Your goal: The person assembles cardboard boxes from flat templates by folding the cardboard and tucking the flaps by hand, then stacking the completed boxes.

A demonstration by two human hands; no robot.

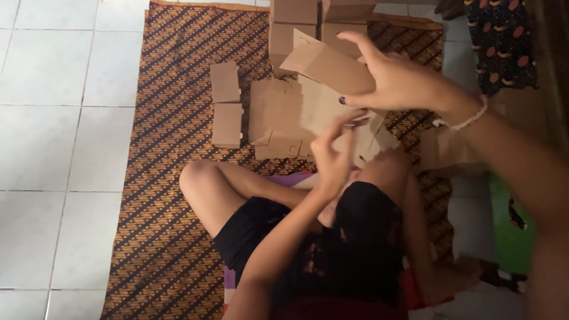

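Two small folded cardboard boxes (226, 105) lie at left on the patterned brown mat (160, 178), one above the other. Just right of them, a stack of flat cardboard blanks (275, 118) rests on the mat by the knees. Left hand (333, 155) pinches the lower edge of a half-folded cardboard box (329, 68), thumb and fingertips closed on it. Right hand (394, 74) grips that box from above, fingers curled over the upper flap. More folded boxes (296, 26) sit behind.
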